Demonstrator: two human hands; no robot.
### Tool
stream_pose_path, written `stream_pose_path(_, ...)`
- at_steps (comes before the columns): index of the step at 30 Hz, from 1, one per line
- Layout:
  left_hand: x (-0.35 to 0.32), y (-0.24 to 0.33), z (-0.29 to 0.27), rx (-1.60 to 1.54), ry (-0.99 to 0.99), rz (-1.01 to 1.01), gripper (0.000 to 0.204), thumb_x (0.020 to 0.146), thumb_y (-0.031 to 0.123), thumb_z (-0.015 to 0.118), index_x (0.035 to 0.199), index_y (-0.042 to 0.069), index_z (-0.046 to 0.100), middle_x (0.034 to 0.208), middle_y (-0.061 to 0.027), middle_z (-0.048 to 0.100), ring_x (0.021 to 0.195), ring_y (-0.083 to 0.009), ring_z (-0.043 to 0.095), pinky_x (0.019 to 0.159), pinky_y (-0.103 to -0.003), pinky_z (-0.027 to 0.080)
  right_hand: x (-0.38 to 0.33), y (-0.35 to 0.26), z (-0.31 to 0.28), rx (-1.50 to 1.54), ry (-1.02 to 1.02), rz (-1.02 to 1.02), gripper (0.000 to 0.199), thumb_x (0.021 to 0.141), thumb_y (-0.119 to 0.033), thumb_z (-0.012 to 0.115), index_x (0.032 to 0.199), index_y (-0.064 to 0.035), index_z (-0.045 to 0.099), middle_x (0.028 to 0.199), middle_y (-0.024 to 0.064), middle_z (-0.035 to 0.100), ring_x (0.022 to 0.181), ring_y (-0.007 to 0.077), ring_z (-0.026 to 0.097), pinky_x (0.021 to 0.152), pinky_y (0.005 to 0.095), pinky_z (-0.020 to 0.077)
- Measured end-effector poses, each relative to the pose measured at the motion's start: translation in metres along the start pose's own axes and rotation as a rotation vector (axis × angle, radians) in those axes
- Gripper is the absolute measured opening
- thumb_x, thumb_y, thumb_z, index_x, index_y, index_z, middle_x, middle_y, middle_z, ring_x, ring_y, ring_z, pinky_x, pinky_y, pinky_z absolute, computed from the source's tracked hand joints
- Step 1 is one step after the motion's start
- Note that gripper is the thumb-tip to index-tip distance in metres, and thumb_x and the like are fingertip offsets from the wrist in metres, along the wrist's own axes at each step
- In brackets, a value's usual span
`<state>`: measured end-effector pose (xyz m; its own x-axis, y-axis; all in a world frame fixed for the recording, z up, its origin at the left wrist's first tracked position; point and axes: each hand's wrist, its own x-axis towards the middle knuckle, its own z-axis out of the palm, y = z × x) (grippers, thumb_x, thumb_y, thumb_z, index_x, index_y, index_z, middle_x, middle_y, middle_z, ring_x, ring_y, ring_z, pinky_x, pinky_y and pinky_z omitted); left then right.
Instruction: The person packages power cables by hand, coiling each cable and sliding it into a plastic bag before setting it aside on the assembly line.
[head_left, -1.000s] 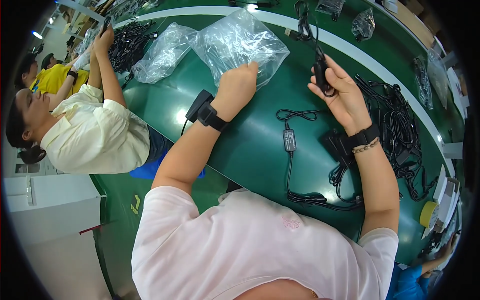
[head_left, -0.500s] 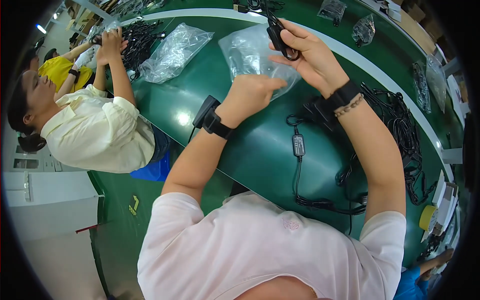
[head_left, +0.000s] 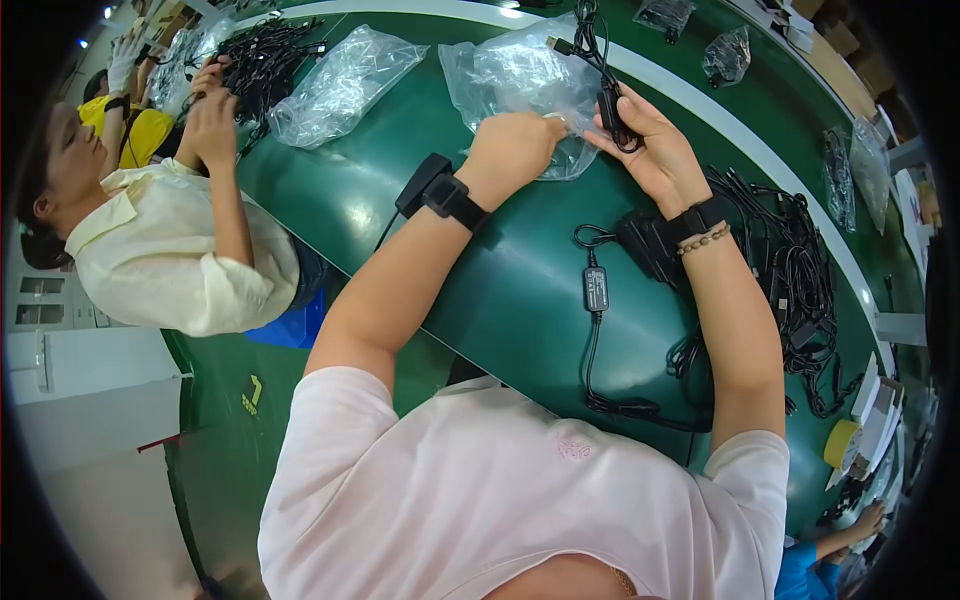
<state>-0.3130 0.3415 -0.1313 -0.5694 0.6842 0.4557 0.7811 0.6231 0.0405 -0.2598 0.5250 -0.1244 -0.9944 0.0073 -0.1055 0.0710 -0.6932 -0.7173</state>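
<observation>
My right hand is closed round a bundled black cable with a small inline box and a metal-tipped plug standing out at its upper end. To its left, my left hand is curled, its fingertips pinched at the near edge of a clear plastic bag lying on the green table. The right fingertips come close to the same edge. Below the right wrist rests another black cable with an inline box, its lead running toward me. Black straps with dark boxes sit on both wrists.
A heap of black cables lies right of my right forearm. Another clear bag and a cable pile are at the left, beside a co-worker in a pale shirt. Yellow tape stands at the right edge.
My right hand has come down and a little right with the cable bundle. My left hand has moved slightly up and right along the bag, its fingers now drawn together.
</observation>
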Motion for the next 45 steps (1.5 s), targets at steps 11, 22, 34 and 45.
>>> stream_pose_path(11, -0.010, 0.020, -0.056, -0.483, 0.251, 0.026, 0.005, 0.071, 0.005, 0.057, 0.074, 0.007, 0.060, 0.099, -0.0105, 0.056, 0.095, -0.0254, 0.047, 0.080, -0.034, 0.038, -0.004, -0.004, 0.000, -0.059, 0.045, 0.003, 0.040, 0.087, -0.013, 0.054, 0.124, -0.0010, 0.044, 0.094, 0.0080, 0.058, 0.084, 0.0189, 0.058, 0.081, 0.0428, 0.0502)
stream_pose_path(22, 0.004, 0.024, -0.117, -1.319, 0.403, -0.402, 0.013, 0.091, 0.017, 0.047, 0.090, 0.004, 0.048, 0.075, -0.0033, 0.056, 0.063, -0.0061, 0.047, 0.056, -0.018, 0.038, -0.023, -0.046, 0.031, -0.219, -0.046, -0.399, 0.040, 0.088, -0.010, 0.051, 0.125, 0.0001, 0.041, 0.097, 0.0110, 0.057, 0.085, 0.0185, 0.057, 0.085, 0.0425, 0.0492)
stream_pose_path(34, 0.039, 0.047, -0.124, -1.948, -0.010, -0.281, 0.013, 0.085, 0.009, 0.053, 0.097, 0.002, 0.053, 0.082, -0.0086, 0.060, 0.072, -0.0153, 0.057, 0.066, -0.029, 0.048, -0.100, -0.090, 0.037, -0.226, -0.166, -0.460, 0.056, 0.082, -0.020, 0.060, 0.128, -0.0010, 0.035, 0.101, 0.0125, 0.053, 0.089, 0.0214, 0.057, 0.096, 0.0498, 0.0382)
stream_pose_path(45, 0.051, 0.080, -0.096, -1.471, 0.646, -0.132, 0.019, 0.074, -0.002, 0.064, 0.090, 0.000, 0.053, 0.081, -0.0050, 0.059, 0.072, -0.0119, 0.057, 0.068, -0.022, 0.045, -0.133, -0.084, 0.012, -0.305, -0.148, -0.608, 0.054, 0.078, -0.017, 0.065, 0.124, 0.0010, 0.043, 0.102, 0.0135, 0.057, 0.088, 0.0227, 0.060, 0.083, 0.0359, 0.0479)
